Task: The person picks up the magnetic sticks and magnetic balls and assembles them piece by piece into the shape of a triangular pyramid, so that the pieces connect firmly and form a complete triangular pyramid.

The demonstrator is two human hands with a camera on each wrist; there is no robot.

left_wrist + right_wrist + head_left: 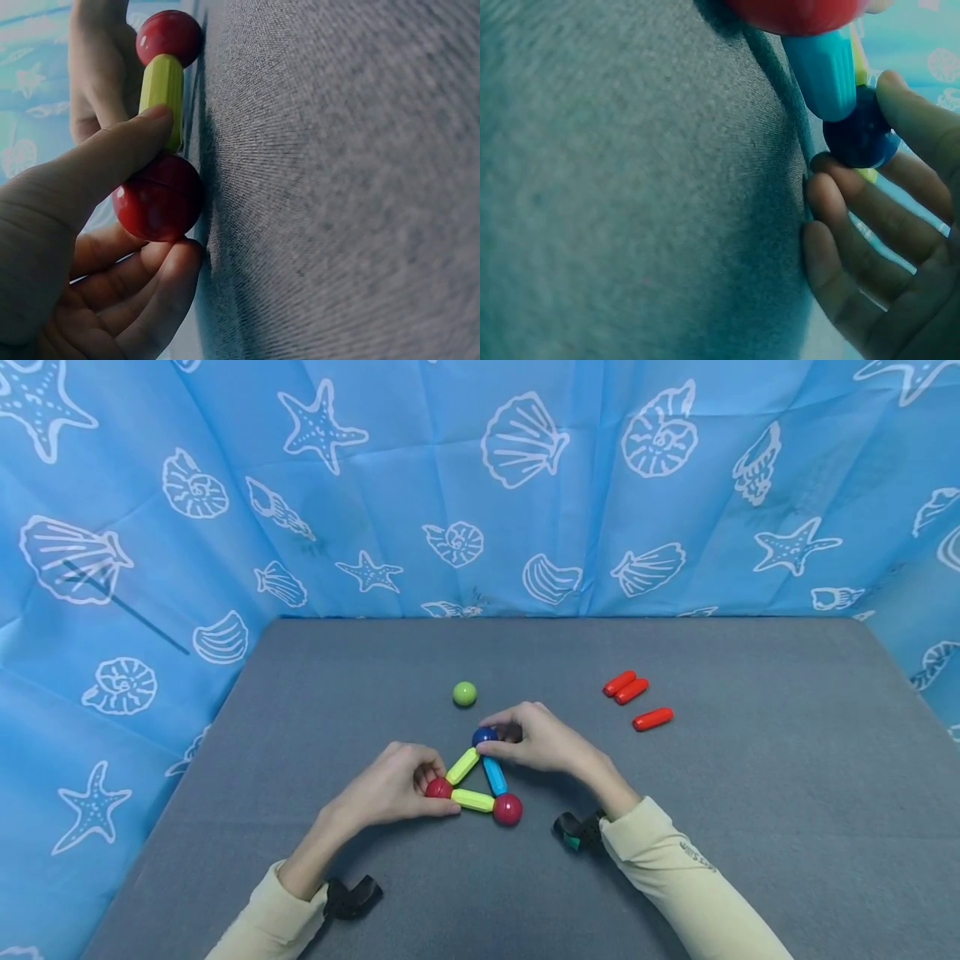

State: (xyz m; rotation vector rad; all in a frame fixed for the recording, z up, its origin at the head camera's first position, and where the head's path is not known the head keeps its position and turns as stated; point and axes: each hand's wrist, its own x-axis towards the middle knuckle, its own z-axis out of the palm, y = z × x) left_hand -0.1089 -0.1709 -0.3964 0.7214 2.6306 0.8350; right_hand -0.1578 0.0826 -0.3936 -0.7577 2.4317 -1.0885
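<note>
A triangle of balls and rods lies on the grey table. Its corners are a red ball (439, 788) at left, a second red ball (507, 809) at right and a dark blue ball (485, 737) at the top. Two yellow-green rods (473, 800) and one light blue rod (495, 776) form its sides. My left hand (396, 785) holds the left red ball; in the left wrist view its thumb reaches over onto the yellow-green rod (161, 94). With thumb and fingers my right hand (542, 739) pinches the dark blue ball (861, 135).
Behind the triangle sits a green ball (465, 694). Three red rods (652, 719) lie to the right, two of them side by side. A blue shell-patterned curtain (465, 485) hangs along the table's (750, 710) back and sides. Black wrist mounts (352, 897) show under both sleeves.
</note>
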